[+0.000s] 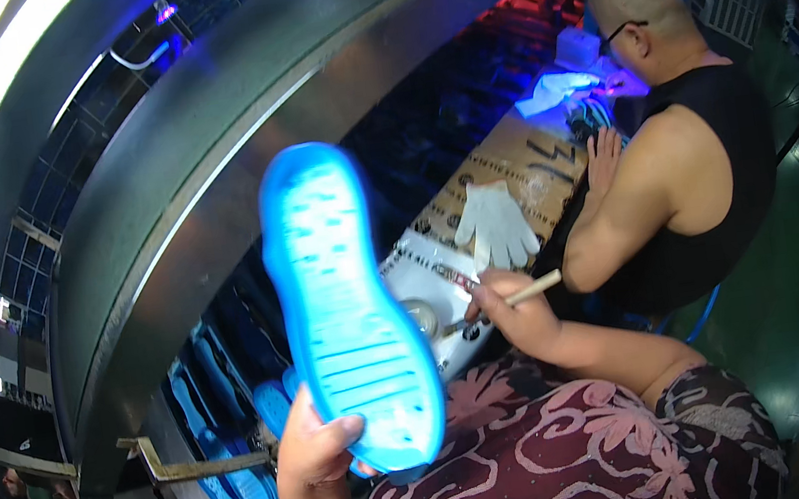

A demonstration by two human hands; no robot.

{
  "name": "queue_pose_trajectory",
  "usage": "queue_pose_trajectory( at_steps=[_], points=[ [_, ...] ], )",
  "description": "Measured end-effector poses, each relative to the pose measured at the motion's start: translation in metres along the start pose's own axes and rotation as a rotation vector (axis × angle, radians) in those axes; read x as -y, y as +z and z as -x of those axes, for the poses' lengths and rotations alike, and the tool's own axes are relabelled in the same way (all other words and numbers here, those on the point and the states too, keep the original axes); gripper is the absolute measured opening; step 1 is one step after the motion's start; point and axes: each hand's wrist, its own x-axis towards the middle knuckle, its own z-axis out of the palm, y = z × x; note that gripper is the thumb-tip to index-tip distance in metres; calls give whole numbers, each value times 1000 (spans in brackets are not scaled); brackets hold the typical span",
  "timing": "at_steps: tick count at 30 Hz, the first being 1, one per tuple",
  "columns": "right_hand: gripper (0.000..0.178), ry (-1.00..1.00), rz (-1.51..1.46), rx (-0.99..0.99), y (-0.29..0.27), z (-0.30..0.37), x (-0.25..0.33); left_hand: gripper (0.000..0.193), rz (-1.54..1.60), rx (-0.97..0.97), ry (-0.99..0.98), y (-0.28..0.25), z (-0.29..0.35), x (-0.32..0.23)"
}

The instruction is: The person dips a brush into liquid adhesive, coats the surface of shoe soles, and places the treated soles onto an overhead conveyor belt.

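Observation:
My left hand (312, 441) is closed round the heel end of a bright blue shoe sole (353, 341). The sole stands nearly upright, its grooved and pitted face turned toward me, with my thumb pressed on its edge. Further right, my right hand (525, 322) grips a brush (538, 287) by its pale wooden handle. The brush tip points down beside a small round pot (421, 317), partly hidden behind the sole. Whether the tip touches the pot, I cannot tell. A thin dark strip (456, 275) lies just above my right fingers.
A white glove (495, 222) lies on the cardboard-covered bench (443, 208). A co-worker (725, 151) in a black sleeveless top sits at the right, under violet light. More blue soles (231, 489) rest on a rack at lower left. A long metal machine housing (197, 170) curves above the conveyor.

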Motion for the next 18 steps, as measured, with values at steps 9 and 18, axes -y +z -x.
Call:
queue_pose_trajectory(
  at_steps=[9, 18],
  points=[
    [32, 179, -146, -99, -26, 1, -14, 78, 489, 191, 124, 130, -281, -115],
    [32, 306, -205, -137, -38, 12, -45, 64, -96, 131, 192, 70, -195, -3]
  ],
)
